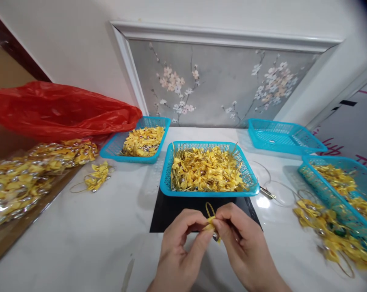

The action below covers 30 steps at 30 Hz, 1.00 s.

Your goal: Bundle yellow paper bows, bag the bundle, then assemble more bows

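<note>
Between the fingertips of my left hand [183,247] and my right hand [242,243] is a small yellow ribbon bow [211,220]. A gold cord loop stands up from its top, and a shiny silver bead or bell hangs below; which of these it is I cannot tell. Both hands pinch the bow, thumbs against index fingers, hiding part of it. Just beyond them a blue plastic basket [209,194] holds a heap of similar yellow bows [206,168] with cord loops. Under its front edge lies a black flat mat [183,213].
At left, a red plastic bag [64,113] and bagged bows [25,174] lie beside another blue basket [134,158]. A few bows [96,177] lie loose nearby. At right are a blue tray [285,138], a fuller basket [348,186], loose bows [329,231] and a metal tool [267,193].
</note>
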Tool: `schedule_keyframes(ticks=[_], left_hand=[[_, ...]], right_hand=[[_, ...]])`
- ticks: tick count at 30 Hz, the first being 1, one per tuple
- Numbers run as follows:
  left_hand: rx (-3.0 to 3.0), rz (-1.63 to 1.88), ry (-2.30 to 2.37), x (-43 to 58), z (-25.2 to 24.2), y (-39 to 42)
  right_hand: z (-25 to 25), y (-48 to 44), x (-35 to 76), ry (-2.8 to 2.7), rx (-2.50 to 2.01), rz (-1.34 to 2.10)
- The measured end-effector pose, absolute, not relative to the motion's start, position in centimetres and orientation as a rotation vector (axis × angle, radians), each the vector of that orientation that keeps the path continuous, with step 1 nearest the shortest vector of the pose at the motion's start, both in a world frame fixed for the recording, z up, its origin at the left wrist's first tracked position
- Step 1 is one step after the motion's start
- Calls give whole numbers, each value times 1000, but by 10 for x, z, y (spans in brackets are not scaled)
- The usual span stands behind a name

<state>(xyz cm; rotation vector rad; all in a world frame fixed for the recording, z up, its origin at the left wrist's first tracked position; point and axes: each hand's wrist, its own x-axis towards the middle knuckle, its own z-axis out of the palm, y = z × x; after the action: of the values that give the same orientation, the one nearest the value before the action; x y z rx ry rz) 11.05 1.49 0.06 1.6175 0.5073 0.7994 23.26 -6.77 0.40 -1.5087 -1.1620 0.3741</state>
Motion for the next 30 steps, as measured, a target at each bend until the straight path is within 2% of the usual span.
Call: schedule_keyframes(ticks=[9, 16, 20, 24, 30], left_hand=[[1686, 792, 659, 117, -1, 17], [1870, 857, 548, 116, -1, 17], [1862, 771, 523, 116, -1, 18], [1432, 538, 614, 117, 3, 16], [644, 283, 599, 123, -1, 12]], right_hand=[[1, -67, 231, -1114, -1529, 405], [-1, -65, 232, -1075, -1521, 437], [-4, -66, 233, -1128, -1543, 405], [-5, -66, 231, -1115, -1500, 479], [1, -64, 223, -731, -1295, 947]])
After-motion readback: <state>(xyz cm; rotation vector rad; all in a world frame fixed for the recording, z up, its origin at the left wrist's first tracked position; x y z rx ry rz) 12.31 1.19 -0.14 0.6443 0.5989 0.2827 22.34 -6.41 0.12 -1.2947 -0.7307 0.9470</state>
